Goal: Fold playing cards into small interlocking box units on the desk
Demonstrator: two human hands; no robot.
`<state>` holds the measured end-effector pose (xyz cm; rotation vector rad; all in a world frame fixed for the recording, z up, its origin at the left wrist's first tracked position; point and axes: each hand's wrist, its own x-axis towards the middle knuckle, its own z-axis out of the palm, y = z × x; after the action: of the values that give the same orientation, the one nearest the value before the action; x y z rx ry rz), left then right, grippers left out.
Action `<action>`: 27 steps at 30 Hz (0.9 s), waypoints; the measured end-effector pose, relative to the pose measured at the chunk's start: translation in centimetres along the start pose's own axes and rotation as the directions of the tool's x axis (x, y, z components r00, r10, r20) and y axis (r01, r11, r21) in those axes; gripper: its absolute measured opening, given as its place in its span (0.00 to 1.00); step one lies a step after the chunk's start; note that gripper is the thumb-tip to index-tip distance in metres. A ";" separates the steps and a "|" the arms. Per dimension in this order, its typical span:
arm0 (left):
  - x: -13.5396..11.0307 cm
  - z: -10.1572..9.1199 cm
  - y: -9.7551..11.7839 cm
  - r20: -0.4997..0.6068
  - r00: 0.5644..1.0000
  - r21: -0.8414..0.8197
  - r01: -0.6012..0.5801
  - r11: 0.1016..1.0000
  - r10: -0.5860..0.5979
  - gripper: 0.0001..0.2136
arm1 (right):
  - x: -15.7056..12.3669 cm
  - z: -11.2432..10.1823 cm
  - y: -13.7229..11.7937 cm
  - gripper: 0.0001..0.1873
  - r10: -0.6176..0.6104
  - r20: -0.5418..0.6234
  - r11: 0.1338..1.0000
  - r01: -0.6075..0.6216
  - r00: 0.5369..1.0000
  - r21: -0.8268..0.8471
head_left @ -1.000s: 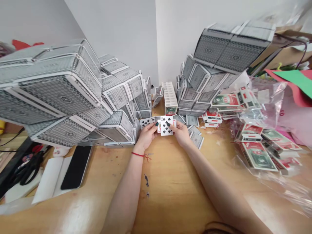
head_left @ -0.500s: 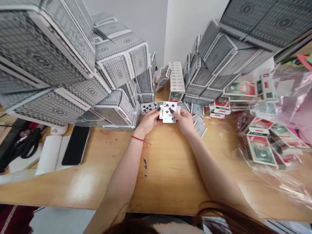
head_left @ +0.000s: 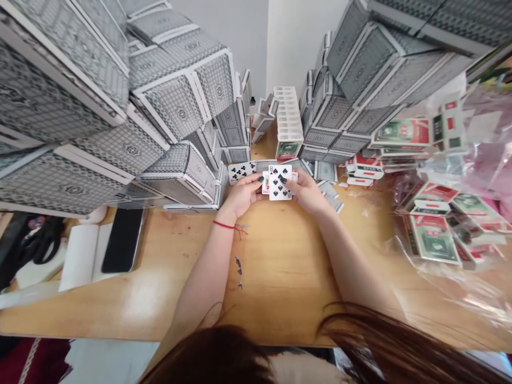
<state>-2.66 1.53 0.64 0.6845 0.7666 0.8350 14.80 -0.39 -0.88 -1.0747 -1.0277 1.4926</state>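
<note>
My left hand point(head_left: 243, 193) pinches the left edge of a red king card point(head_left: 265, 183), thumb on its face. In front of that card lies an eight of spades point(head_left: 279, 186), which my right hand point(head_left: 307, 191) grips at its right side, thumb across the face. The king's other edge shows to the right behind the eight. Just beyond my left hand a clubs card point(head_left: 241, 172) lies face up. Grey-backed cards point(head_left: 331, 197) are spread beyond and beside my right hand. Whether more cards sit behind the held ones is hidden.
Tall structures of grey-backed cards rise on the left point(head_left: 180, 101) and right point(head_left: 344, 106). Between them stands a row of card boxes point(head_left: 288, 120). More card boxes point(head_left: 434, 237) lie in clear plastic at right. A phone point(head_left: 123, 240), notebook point(head_left: 80, 256) and scissors point(head_left: 50, 240) are at left.
The view has shifted a little, tilting slightly down with more hair in sight. Both hands keep hold of the cards; the eight of spades sits slightly further right over the king.
</note>
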 end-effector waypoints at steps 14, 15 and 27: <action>-0.1 0.1 0.0 0.005 1.000 0.008 0.020 1.000 -0.020 0.13 | 0.0 0.1 0.0 0.16 -0.004 0.010 1.000 0.005 1.000 -0.030; -0.1 0.1 0.1 0.004 1.000 0.009 0.023 1.000 -0.023 0.13 | 0.0 0.1 0.0 0.16 -0.004 0.014 1.000 0.004 1.000 -0.031; -0.3 0.4 0.2 -0.013 1.000 0.012 0.019 1.000 -0.019 0.14 | -0.1 0.2 0.0 0.14 0.013 0.033 1.000 -0.013 0.999 0.007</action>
<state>-2.55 1.29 1.06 0.6822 0.7886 0.8189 14.65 -0.49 -0.84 -1.0563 -1.0393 1.5283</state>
